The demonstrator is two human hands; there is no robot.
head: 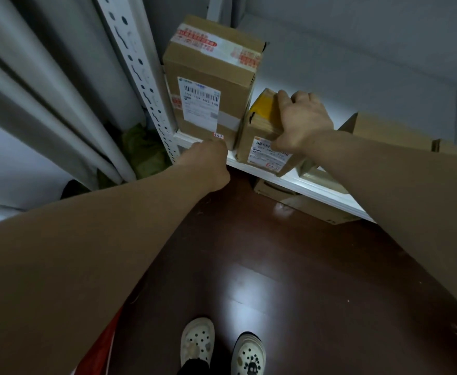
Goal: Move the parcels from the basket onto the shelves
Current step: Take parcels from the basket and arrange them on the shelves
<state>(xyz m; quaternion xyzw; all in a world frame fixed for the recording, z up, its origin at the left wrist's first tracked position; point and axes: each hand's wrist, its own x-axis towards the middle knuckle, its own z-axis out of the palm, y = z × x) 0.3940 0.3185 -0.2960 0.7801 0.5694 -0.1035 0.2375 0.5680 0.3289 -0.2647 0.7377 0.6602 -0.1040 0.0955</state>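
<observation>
Shelf (pixel 289 182) runs from frame centre toward the right edge. Tall parcel (pixel 208 85) stands at its left end, against the perforated upright (pixel 141 77). Smaller parcel (pixel 265 136) just right of it, overhanging the front edge, right hand (pixel 300 123) on top. Left hand (pixel 208 161) at the shelf edge below the tall parcel. More boxes (pixel 384 131) farther right; another box (pixel 303 201) beneath on the floor (pixel 276 266). Curtain (pixel 46 90) upper left.

There was only one view, from a wide-angle camera worn on the person's head. It looked forward and steeply down, so both forearms reached away from the lens and the shoes (pixel 223 345) stood at the bottom edge on the dark floor (pixel 276 266). The white shelf (pixel 289 182) was near, crossing the upper middle at a slant. Straight lines bent toward the edges. No second view shared the scene.
</observation>
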